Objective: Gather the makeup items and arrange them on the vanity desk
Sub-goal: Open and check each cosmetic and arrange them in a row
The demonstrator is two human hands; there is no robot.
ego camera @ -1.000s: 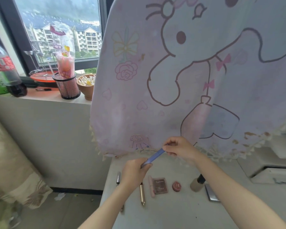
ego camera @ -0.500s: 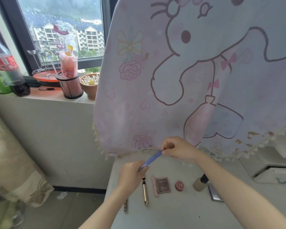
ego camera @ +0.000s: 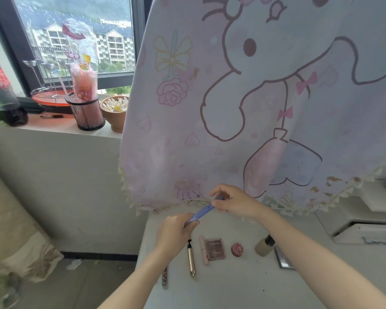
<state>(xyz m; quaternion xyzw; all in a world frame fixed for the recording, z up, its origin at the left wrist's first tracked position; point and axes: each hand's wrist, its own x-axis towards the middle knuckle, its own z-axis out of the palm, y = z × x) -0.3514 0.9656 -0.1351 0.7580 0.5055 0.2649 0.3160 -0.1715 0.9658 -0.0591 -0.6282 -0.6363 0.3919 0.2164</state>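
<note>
Here, two bare hands hold a slim blue makeup pen (ego camera: 201, 214) in the air above a white bench (ego camera: 232, 288). The left hand (ego camera: 175, 230) grips the pen's lower end, fingers curled round it. The right hand (ego camera: 237, 201) pinches the upper end between thumb and fingertips. The pen slopes up to the right, clear of the bench, in front of the hem of a pink cartoon-printed cloth (ego camera: 209, 134).

Below the hands, a loose row of makeup lies on the bench:
- a glittery stick (ego camera: 164, 278), partly hidden by the left forearm
- a gold tube (ego camera: 191, 260)
- a pink tube (ego camera: 203, 250) right against a brown eyeshadow palette (ego camera: 215, 248)
- a small red pot (ego camera: 237, 249)
- a beige bottle (ego camera: 263, 246) on its side
- a flat mirror-like piece (ego camera: 283, 260), partly behind the right forearm

The task looks well along, with most items laid out. The blue pen has yet to join the row. Whether other items wait elsewhere cannot be told.
</note>
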